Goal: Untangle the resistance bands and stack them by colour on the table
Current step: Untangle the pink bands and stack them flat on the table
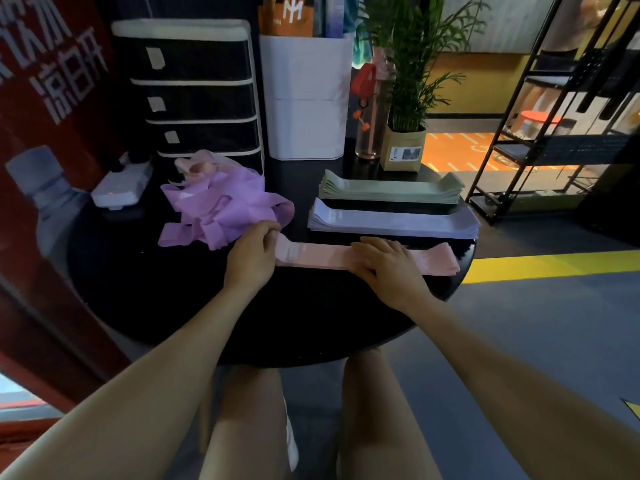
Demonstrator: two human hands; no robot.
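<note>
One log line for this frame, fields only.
left hand: pinches end of flat pink band | right hand: presses it flat on black round table | tangled purple-pink pile: unsorted

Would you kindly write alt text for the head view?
Both hands flatten a pink band on a black table: left hand pinching its end, right hand pressing it flat. Beyond lie green and lavender stacks, a purple tangle at left.

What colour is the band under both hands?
Pink band, flat on the table; head view.
</note>
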